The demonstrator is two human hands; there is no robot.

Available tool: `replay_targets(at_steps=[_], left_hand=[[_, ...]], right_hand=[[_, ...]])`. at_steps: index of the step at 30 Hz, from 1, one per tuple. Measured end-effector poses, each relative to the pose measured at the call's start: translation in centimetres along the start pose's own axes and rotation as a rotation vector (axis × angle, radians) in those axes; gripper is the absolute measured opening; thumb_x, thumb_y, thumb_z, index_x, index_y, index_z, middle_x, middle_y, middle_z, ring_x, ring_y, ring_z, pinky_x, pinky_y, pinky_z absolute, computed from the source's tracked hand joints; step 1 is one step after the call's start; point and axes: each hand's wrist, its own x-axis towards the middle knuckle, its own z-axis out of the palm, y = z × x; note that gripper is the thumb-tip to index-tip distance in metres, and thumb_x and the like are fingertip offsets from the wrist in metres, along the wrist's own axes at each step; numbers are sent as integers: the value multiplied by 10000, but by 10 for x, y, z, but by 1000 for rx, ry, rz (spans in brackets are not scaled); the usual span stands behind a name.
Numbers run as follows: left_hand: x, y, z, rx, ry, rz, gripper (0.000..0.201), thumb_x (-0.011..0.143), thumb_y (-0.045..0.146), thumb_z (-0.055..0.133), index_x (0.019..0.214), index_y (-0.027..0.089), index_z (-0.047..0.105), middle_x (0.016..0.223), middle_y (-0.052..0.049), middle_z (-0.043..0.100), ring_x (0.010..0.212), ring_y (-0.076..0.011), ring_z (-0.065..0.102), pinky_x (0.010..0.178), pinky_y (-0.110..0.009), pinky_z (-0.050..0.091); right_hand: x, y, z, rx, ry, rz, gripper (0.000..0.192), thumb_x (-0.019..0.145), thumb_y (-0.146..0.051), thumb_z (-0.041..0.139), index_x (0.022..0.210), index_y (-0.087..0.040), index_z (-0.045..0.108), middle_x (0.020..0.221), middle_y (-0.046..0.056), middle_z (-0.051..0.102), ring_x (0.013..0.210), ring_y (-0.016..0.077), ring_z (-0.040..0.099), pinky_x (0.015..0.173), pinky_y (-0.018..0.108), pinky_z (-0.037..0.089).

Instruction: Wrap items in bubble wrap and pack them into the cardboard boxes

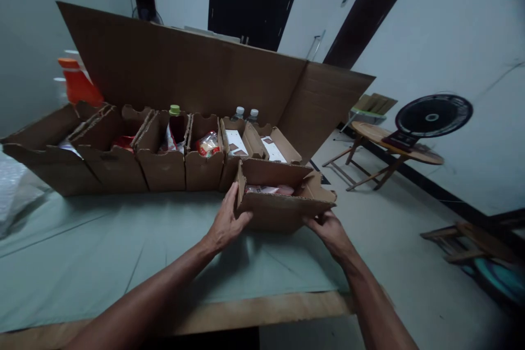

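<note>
Between my two hands is a small open cardboard box (283, 214), turned sideways near the right end of the table. My left hand (226, 220) grips its left end, thumb on the near side. My right hand (330, 229) holds its right end from below, with some fingers hidden behind the cardboard. Pinkish and white packets (273, 190) lie inside it. Behind it stands a row of similar cardboard boxes (164, 170). One contains a red and clear packet (208, 144); two at the right hold white cartons (237, 143).
A tall cardboard panel (197, 65) stands behind the row. Orange bottle (80, 81) at the far left; clear plastic wrap (16, 191) on the table's left side. Pale green cloth (102, 251) covers the table. A round fan (432, 116) and wooden folding table (377, 134) are at right.
</note>
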Motion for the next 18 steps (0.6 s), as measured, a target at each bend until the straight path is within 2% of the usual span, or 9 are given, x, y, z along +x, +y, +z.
replay_targets(at_steps=[2, 4, 7, 10, 12, 14, 16, 18], left_hand=[[1, 1, 3, -36, -10, -22, 828, 893, 316, 598, 1592, 162, 182, 1668, -179, 182, 1531, -323, 211, 1224, -536, 239], [-8, 7, -2, -44, -13, -21, 826, 902, 311, 585, 1598, 168, 163, 1674, -165, 165, 1540, -307, 185, 1239, -528, 193], [-46, 18, -21, -35, 2, -8, 798, 917, 336, 583, 1597, 199, 188, 1671, -140, 199, 1543, -294, 178, 1249, -521, 152], [-112, 26, -56, -6, 91, -64, 702, 941, 400, 575, 1565, 225, 305, 1607, -127, 367, 1512, -302, 280, 1235, -508, 235], [-155, 33, -88, 25, 209, -119, 643, 937, 445, 580, 1516, 222, 409, 1495, -126, 520, 1455, -317, 388, 1211, -496, 307], [-182, 46, -122, 60, 321, -174, 592, 927, 479, 587, 1449, 214, 503, 1375, -118, 622, 1370, -335, 494, 1166, -490, 385], [-181, 65, -151, 108, 394, -185, 545, 919, 480, 599, 1392, 211, 562, 1309, -102, 661, 1300, -338, 553, 1120, -479, 438], [-154, 84, -168, 153, 424, -101, 526, 913, 441, 612, 1383, 212, 565, 1329, -89, 646, 1308, -328, 538, 1133, -469, 420]], right_hand=[[1, -2, 11, 7, 29, 9, 525, 626, -537, 716, 957, -131, 685, 1010, 159, 769, 924, 322, 717, 825, 438, 569], [-11, -6, 15, -13, 50, 3, 460, 623, -521, 718, 878, -139, 699, 911, 147, 778, 858, 336, 719, 784, 454, 570], [-47, -16, 20, -50, 78, -20, 383, 597, -488, 736, 793, -160, 723, 848, 127, 780, 842, 356, 713, 783, 475, 562], [-93, -38, 45, -92, 73, -119, 285, 661, -457, 706, 750, -190, 748, 837, 103, 780, 825, 332, 716, 751, 435, 572], [-118, -62, 70, -95, 23, -205, 240, 723, -438, 688, 751, -212, 763, 830, 86, 776, 804, 303, 720, 722, 393, 580], [-130, -92, 96, -75, -35, -269, 234, 750, -439, 700, 805, -224, 777, 865, 78, 773, 829, 287, 719, 742, 371, 580], [-126, -122, 115, -34, -62, -294, 271, 744, -464, 718, 839, -216, 773, 890, 78, 770, 845, 277, 710, 761, 360, 573], [-109, -143, 122, 14, -50, -276, 347, 713, -516, 729, 826, -189, 754, 896, 89, 769, 841, 277, 702, 761, 362, 562]])
